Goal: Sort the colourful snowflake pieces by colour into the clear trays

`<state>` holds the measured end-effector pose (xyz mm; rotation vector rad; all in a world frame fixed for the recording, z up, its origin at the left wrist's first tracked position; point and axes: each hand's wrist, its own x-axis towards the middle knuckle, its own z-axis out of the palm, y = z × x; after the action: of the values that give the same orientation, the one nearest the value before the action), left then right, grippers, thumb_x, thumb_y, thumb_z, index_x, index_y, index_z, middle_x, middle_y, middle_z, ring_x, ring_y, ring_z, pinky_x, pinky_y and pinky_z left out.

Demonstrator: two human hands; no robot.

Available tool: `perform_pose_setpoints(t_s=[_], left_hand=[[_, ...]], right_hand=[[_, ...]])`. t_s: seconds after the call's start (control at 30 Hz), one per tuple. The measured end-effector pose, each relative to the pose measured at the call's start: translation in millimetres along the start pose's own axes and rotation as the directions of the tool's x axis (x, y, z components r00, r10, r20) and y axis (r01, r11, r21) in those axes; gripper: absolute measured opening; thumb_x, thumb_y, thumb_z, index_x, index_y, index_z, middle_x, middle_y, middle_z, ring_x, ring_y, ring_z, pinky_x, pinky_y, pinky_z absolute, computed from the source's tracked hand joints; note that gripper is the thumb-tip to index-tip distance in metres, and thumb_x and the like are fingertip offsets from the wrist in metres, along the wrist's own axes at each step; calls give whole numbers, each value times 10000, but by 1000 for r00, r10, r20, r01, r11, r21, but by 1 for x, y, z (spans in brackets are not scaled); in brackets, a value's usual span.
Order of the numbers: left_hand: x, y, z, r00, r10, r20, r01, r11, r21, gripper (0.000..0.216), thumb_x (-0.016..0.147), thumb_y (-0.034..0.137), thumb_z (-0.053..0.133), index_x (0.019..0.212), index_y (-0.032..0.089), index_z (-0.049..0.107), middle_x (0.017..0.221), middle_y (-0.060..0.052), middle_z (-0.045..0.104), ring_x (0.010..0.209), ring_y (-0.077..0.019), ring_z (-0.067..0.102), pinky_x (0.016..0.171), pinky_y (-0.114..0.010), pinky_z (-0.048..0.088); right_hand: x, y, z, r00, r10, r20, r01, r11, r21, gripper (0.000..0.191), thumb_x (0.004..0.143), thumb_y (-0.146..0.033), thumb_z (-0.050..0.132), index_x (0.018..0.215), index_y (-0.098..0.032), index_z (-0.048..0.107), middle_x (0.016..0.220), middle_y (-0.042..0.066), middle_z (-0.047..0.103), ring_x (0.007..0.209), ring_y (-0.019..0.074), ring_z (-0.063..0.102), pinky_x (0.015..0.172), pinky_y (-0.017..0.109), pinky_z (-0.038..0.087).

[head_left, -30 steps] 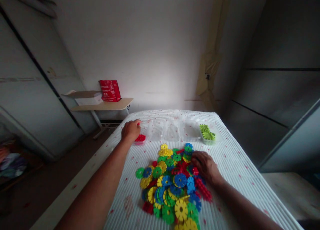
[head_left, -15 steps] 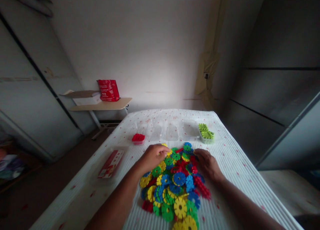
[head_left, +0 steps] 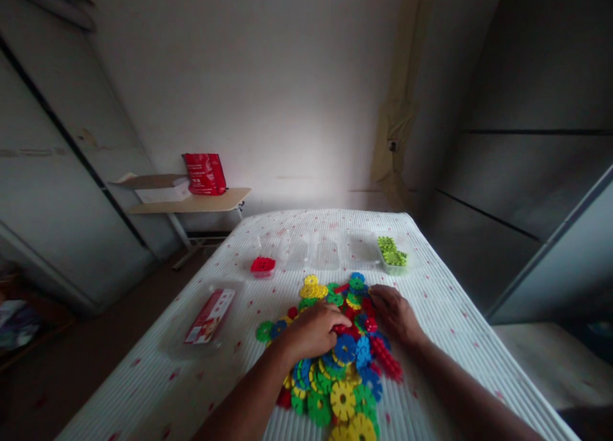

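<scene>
Has left hand (head_left: 313, 331) at red pieces (head_left: 354, 332), right hand (head_left: 393, 310) nearby; can't tell either grip; has room toward worktop's (head_left: 462, 351) right edge.

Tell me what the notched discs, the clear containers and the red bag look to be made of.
Notched discs: probably moulded plastic, smooth-looking; each is evenly coloured with regular slots.
Clear containers: likely thin, shiny plastic, since the ribbed cloth shows through.
Red bag: seems glossy plastic film or coated paper, judging by its sheen and creases.
</scene>
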<state>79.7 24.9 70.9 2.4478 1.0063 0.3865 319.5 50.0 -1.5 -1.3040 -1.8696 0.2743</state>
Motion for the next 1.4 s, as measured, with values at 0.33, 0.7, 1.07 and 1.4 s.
perform_pose_setpoints(t_s=[0.33,0.7,1.07,1.4], left_hand=[[0,4,12,997,-36,-70,38,999,18,234,767,232,535,943,259,687,880,-13,648,869,-152,562,820,-259,426],[4,-5,23,965,-109,-238,112,994,-1,171,794,186,481,881,217,624,880,-14,634,865,-150,564,784,-246,426],[-9,-56,-48,676,-332,-657,272,942,-196,153,770,232,474,856,191,594,787,14,648,717,-121,585,662,-209,437],[10,-131,-125,424,-557,-714,717,688,-110,239,767,190,470,971,170,595,947,-71,669,898,-198,606,794,-276,443]], right_hand=[[0,-6,-3,1000,-2,9,2,1000,-17,267,863,-335,421,949,-192,630,984,78,649,937,203,583,835,341,474],[-1,-4,-1,1000,12,6,-12,1000,-19,292,857,-343,418,954,-195,650,981,79,655,932,207,585,838,348,470],[0,-8,-3,999,24,29,-24,1000,-13,284,850,-354,432,952,-200,647,966,75,656,924,212,587,834,351,470],[1,-9,-2,999,28,39,-27,999,-29,290,856,-349,414,947,-188,638,969,86,653,924,215,585,835,361,472]])
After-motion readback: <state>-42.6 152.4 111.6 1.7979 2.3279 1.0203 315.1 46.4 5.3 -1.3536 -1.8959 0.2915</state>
